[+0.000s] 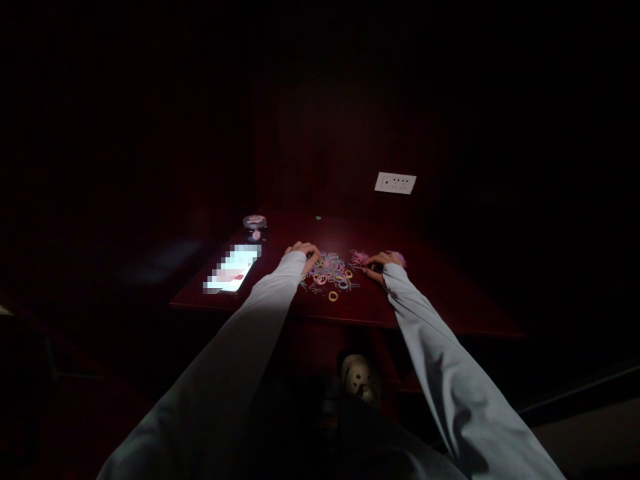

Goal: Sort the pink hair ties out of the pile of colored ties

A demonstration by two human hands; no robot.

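Observation:
Small elastic hair ties [330, 269] in many colours lie in a loose pile on a dark red table [280, 303]. My left hand [303, 253] rests at the pile's left edge, fingers bent but apart, and nothing shows in it. On the right, my right hand [384, 263] has its thumb and forefinger close together beside the pile. Whatever may be between those fingertips is too small to make out. Just past them is a little heap of pink hair ties [359, 256]. Purple ones [401, 258] show behind the right hand, partly hidden by it.
A lit phone [235, 269], its screen blurred, lies at the left. Behind it stands a clear lidded jar [255, 229]. One green hair tie [319, 217] sits near the back wall. A white socket plate [395, 183] is on that wall. Below the table shows a shoe [359, 377].

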